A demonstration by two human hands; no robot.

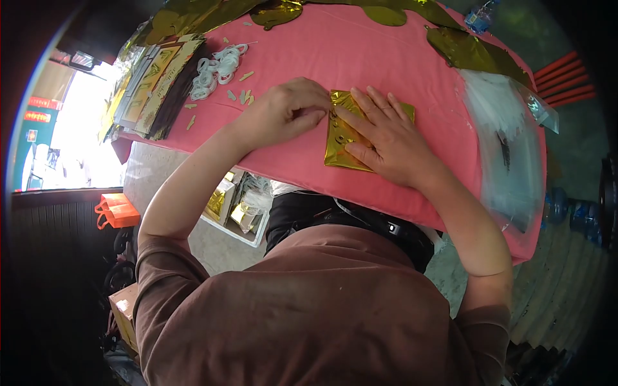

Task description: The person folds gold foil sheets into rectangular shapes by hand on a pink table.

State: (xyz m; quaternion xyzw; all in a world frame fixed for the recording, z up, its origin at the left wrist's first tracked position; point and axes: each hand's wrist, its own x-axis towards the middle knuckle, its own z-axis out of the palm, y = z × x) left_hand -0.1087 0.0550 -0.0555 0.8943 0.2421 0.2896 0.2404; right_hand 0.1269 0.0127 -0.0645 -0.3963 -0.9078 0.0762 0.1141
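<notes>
A folded gold foil sheet (341, 138) with dark printed marks lies flat on the pink-covered table. My right hand (389, 138) rests on top of it, palm down and fingers spread, covering much of its upper and right part. At the foil's left edge is my left hand (286, 112), its fingers curled in and thumb bent toward the index finger. What the left fingertips hold, if anything, is too small or hidden to make out.
On the left stand stacked printed packets (154, 87), white string loops (219, 69) and small pale pieces (244, 96). Gold foil shapes (473, 51) line the far edge. Clear plastic bags (505, 148) lie right. Below the table is a white box (248, 235) of packets.
</notes>
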